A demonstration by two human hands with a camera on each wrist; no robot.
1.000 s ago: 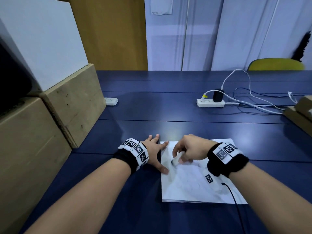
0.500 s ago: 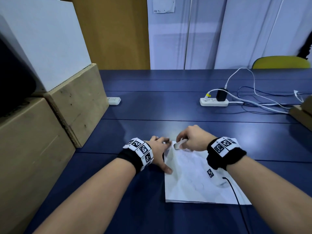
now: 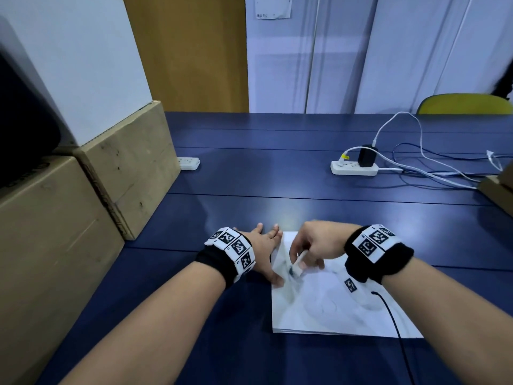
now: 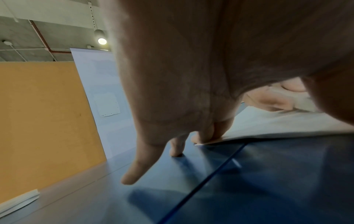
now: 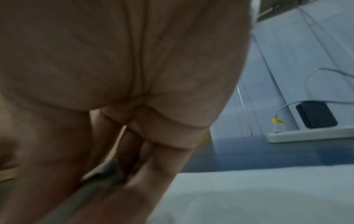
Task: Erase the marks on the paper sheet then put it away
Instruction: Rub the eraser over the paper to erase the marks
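A white paper sheet [image 3: 330, 307] with faint pencil marks lies on the blue table [image 3: 277, 176] in front of me. My left hand [image 3: 263, 245] lies flat with straight fingers, pressing the sheet's left edge [image 4: 220, 138] near its far corner, thumb on the paper. My right hand [image 3: 308, 251] pinches a white eraser [image 3: 296, 266] with a dark smudged tip against the paper's upper left part. In the right wrist view the eraser [image 5: 103, 171] shows dimly between curled fingers, blurred.
Cardboard boxes [image 3: 133, 168] and a white box [image 3: 72, 56] stand along the left. A small white adapter [image 3: 188, 163] lies beside them. A power strip [image 3: 354, 167] with charger and cables sits at the far right, another box [image 3: 497, 187] at the right edge.
My right hand has drawn the eraser back toward me from the sheet's far edge onto the upper left part. The left hand's fingers have straightened out and stayed on the left edge.
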